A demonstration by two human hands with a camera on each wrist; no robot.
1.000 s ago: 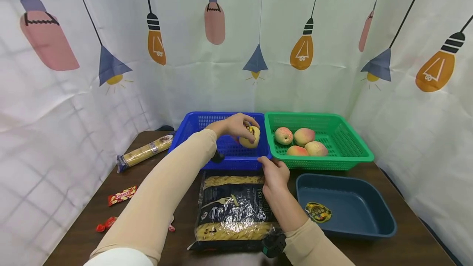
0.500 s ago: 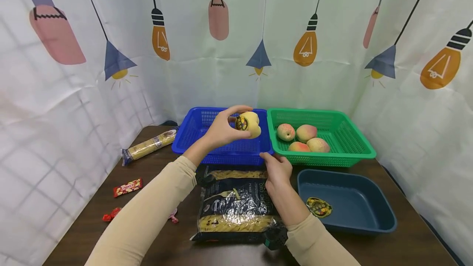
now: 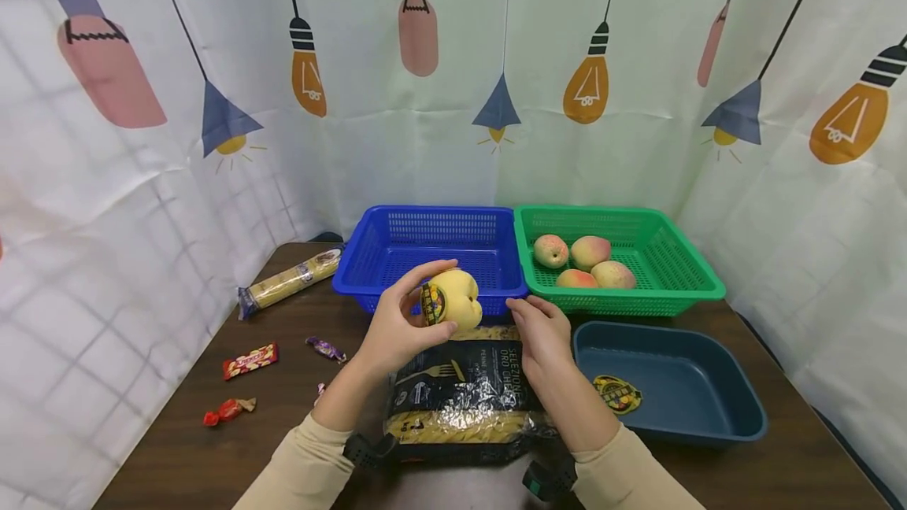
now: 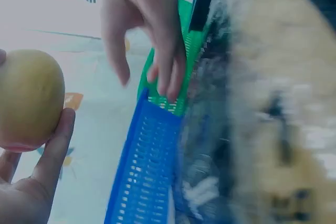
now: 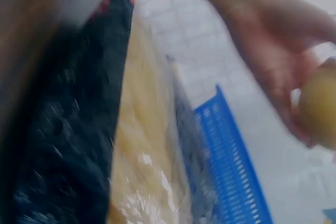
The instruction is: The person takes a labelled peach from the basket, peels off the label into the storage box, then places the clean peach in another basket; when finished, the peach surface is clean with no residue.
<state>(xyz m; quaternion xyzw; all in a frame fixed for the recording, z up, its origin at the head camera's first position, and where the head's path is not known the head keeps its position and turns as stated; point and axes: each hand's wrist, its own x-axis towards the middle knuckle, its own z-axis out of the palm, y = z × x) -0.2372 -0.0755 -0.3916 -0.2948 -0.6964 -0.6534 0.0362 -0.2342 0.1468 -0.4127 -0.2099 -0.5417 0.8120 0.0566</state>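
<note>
My left hand (image 3: 400,329) grips a yellow fruit (image 3: 453,299) with a round dark sticker, held above the near rim of the blue basket (image 3: 368,270); the fruit (image 4: 29,100) shows in the left wrist view too. My right hand (image 3: 542,329) hovers open beside it, fingers relaxed, over the top edge of a black pasta bag (image 3: 460,404). In the right wrist view the pasta bag (image 5: 131,156) is blurred, with the left hand (image 5: 278,66) beyond it.
A green basket (image 3: 697,278) holds several peaches (image 3: 584,262). A dark blue tray (image 3: 737,408) with a round sticker (image 3: 616,394) sits at the right. A spaghetti packet (image 3: 286,282) and wrapped candies (image 3: 249,360) lie on the brown table (image 3: 212,455) at the left.
My left hand lifted the yellow fruit out of the blue basket and drew it back toward me, over the pasta bag. The right hand rose slightly off the bag's edge.
</note>
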